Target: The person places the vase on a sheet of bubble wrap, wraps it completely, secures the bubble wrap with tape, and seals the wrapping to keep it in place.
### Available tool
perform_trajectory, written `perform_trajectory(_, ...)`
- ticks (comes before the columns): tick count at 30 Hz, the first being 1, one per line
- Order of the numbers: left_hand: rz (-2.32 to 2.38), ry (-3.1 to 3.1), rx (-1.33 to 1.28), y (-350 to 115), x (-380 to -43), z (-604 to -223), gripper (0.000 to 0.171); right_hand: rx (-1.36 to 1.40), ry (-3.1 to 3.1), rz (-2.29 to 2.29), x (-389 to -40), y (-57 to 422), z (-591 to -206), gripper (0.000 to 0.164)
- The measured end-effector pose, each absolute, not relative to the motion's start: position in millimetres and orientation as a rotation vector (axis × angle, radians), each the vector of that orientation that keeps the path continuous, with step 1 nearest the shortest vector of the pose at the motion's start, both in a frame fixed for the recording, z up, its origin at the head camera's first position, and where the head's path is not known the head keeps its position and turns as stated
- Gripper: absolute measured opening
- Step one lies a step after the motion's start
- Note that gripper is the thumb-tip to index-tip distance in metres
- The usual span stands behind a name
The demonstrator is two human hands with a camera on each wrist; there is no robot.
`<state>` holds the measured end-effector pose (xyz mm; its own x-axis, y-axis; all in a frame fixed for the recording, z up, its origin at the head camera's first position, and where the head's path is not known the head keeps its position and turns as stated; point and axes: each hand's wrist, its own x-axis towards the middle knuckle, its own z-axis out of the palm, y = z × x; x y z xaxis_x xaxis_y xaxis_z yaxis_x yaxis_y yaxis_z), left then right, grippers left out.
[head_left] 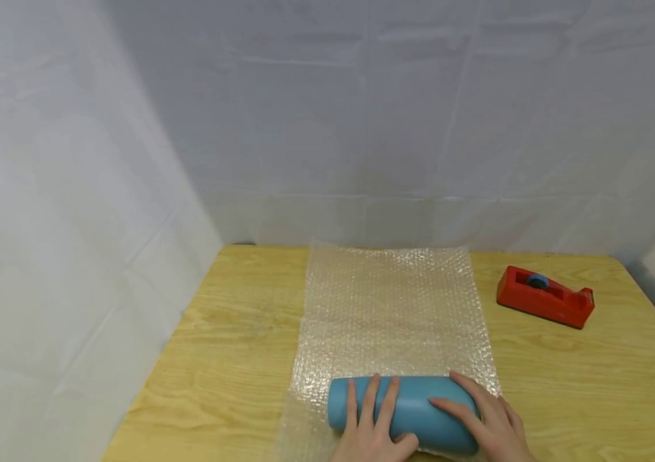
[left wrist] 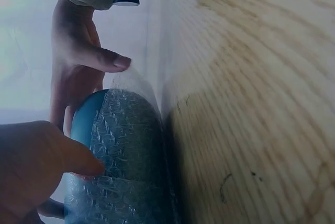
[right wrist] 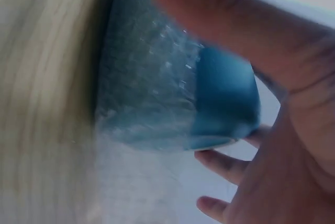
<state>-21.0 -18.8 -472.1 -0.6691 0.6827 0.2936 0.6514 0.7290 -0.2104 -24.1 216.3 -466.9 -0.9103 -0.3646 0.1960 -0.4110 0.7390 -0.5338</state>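
A blue bottle (head_left: 414,407) lies on its side across the near part of a bubble wrap sheet (head_left: 391,301). My left hand (head_left: 369,433) grips its narrower left end, with fingers spread over the top. Around the wider right end, my right hand (head_left: 491,423) holds the bottle with its fingers over the upper side. On the near side, the wrap's edge (left wrist: 128,140) comes up over part of the bottle, and my left thumb presses on it in the left wrist view. Bare blue surface (right wrist: 227,96) shows beside the wrap in the right wrist view.
A red tape dispenser (head_left: 546,298) with a blue-cored roll stands at the right rear of the wooden table (head_left: 235,346). White sheeting (head_left: 362,128) hangs behind the table and along its left side. The bubble wrap stretches to the table's back edge.
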Motion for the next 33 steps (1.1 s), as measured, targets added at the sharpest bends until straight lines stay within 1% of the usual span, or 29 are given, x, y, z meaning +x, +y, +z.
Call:
perform_trajectory(5, 0.070, -2.687, -1.086, -19, -25, -465, 0.009, 0.568, -2.901, 0.864, -23, 212, -467, 0.087)
perform_trajectory(10, -0.012, -2.725, -1.137, -22, -29, -461, 0.014, 0.568, -2.887, 0.875, -27, 212, -470, 0.084)
perform_trajectory(13, -0.065, -2.669, -1.112, -23, -31, -461, 0.011, 0.583, -2.873, 0.866, -29, 213, -471, 0.086)
perform_trajectory(19, -0.086, -2.545, -1.018, -21, -33, -464, 0.030, 0.585, -2.871, 0.817, -30, 214, -470, 0.087)
perform_trajectory(20, -0.084, -2.532, -1.008, -20, -32, -464, 0.032, 0.590, -2.861, 0.808, -30, 214, -470, 0.086)
perform_trajectory(25, -0.164, -2.498, -1.063, -11, -21, -462, 0.030, 0.598, -2.822, 0.818, -32, 215, -470, 0.084)
perform_trajectory(27, -0.184, -2.498, -1.103, -7, -15, -461, 0.034, 0.602, -2.825, 0.841, -33, 215, -469, 0.083)
perform_trajectory(33, -0.003, -2.456, -1.097, -1, -8, -471, 0.041, 0.640, -2.818, 0.860, -41, 216, -465, 0.081)
